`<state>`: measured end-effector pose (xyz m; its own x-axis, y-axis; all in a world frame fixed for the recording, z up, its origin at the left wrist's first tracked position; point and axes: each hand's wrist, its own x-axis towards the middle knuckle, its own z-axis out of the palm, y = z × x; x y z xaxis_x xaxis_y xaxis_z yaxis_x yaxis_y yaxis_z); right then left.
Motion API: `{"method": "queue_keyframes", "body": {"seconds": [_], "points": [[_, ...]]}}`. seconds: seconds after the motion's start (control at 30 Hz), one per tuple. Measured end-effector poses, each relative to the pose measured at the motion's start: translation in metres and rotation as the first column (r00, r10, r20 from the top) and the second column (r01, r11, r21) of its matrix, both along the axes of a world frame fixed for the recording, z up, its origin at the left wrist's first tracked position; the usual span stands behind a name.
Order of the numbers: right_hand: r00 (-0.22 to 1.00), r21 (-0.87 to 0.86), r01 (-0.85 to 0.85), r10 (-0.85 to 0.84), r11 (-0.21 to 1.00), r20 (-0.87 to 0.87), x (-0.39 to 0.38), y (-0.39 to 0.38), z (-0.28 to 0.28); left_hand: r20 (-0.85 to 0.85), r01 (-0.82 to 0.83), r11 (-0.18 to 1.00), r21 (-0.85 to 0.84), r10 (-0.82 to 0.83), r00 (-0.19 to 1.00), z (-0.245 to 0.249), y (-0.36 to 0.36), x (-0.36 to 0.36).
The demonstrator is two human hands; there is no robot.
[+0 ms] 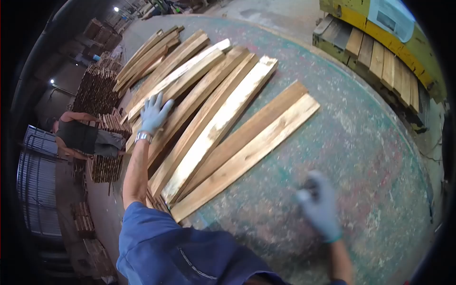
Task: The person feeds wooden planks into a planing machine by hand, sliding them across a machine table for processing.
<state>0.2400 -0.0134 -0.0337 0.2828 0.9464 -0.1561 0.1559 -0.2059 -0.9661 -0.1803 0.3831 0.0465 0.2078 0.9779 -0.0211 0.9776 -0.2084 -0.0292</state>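
Note:
My left hand (154, 115), in a grey glove with a watch at the wrist, lies on the rough wooden boards at the left of the table. Its fingers are spread over a board (192, 102). These boards overlap side by side, slanting from lower left to upper right. A pale, bright-lit board (223, 124) lies along the right side of the pile. Closer to the middle, two more boards rest edge to edge, a brown one (266, 118) and a lighter one (259, 152). My right hand (319, 205), gloved too, is over the table to their right, apart from the boards. Motion blurs its fingers.
The worn green tabletop (361, 156) has a curved-looking edge. At upper right stands a yellow-green machine (351, 14) with several boards (382, 64) under it. Another person (80, 135) stands at left near stacked lumber (95, 90).

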Motion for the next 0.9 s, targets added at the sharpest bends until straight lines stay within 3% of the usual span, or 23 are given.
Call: {"method": "queue_keyframes", "body": {"seconds": [0.1,0.17,0.23,0.27,0.3,0.37,0.4,0.47,0.5,0.53,0.57,0.63,0.7,0.73,0.8,0.9], "points": [[0.968,-0.006,-0.069,0.066,0.998,-0.242,-0.147,0.000,0.002,0.156,-0.232,0.972,0.031,0.224,0.962,-0.053,-0.029,-0.054],[0.993,0.159,0.012,0.007,0.987,-0.121,-0.225,0.016,-0.022,0.166,-0.291,0.957,-0.013,0.290,0.943,-0.048,-0.044,-0.035],[0.988,0.160,0.154,-0.147,0.975,-0.049,-0.261,0.033,-0.002,0.256,-0.178,0.974,-0.140,0.210,0.944,-0.055,-0.069,-0.029],[0.975,0.165,0.220,-0.220,0.962,-0.017,-0.270,0.041,0.004,0.392,-0.009,0.994,-0.112,0.053,0.919,-0.075,-0.074,-0.035],[0.959,0.165,0.285,-0.283,0.944,-0.037,-0.277,0.042,0.006,0.358,0.018,0.968,-0.249,0.075,0.931,-0.064,-0.088,-0.021],[0.910,0.182,0.414,-0.410,0.892,-0.061,-0.282,0.049,0.001,0.314,-0.047,0.952,-0.303,0.147,0.938,-0.044,-0.118,0.015],[0.861,0.149,0.494,-0.457,0.857,-0.224,-0.284,0.051,-0.006,0.341,-0.008,0.957,-0.290,0.111,0.933,-0.048,-0.127,0.023],[0.858,0.163,0.494,-0.447,0.854,-0.254,-0.284,0.053,-0.016,0.399,0.072,0.966,-0.250,0.036,0.916,-0.051,-0.138,0.039],[0.858,0.168,0.491,-0.442,0.855,-0.263,-0.282,0.052,-0.017,0.485,0.127,0.937,-0.325,0.050,0.873,-0.050,-0.147,0.054],[0.878,0.227,0.456,-0.476,0.860,0.039,-0.275,0.049,-0.006,0.423,0.146,0.931,-0.335,0.010,0.906,-0.047,-0.158,0.071],[0.824,0.129,0.470,-0.487,0.873,0.289,-0.269,0.046,0.004,0.365,0.165,0.924,-0.344,-0.030,0.930,-0.044,-0.171,0.092],[0.744,0.073,0.583,-0.568,0.809,0.351,-0.237,0.036,0.007,0.243,0.130,0.926,-0.353,-0.043,0.969,-0.036,-0.204,0.143],[0.685,0.026,0.564,-0.485,0.826,0.544,-0.188,0.009,0.012,0.349,0.190,0.881,-0.433,-0.030,0.937,-0.032,-0.225,0.185],[0.680,0.009,0.565,-0.472,0.825,0.560,-0.161,-0.007,0.010,0.401,0.235,0.852,-0.468,-0.032,0.915,-0.032,-0.236,0.203],[0.710,0.055,0.587,-0.546,0.808,0.445,-0.111,-0.045,0.003,0.437,0.311,0.801,-0.511,-0.069,0.897,-0.025,-0.268,0.234],[0.718,0.067,0.683,-0.685,0.728,0.120,-0.088,-0.102,-0.012,0.244,0.479,0.841,-0.251,-0.424,0.872,-0.002,-0.326,0.257]]}}
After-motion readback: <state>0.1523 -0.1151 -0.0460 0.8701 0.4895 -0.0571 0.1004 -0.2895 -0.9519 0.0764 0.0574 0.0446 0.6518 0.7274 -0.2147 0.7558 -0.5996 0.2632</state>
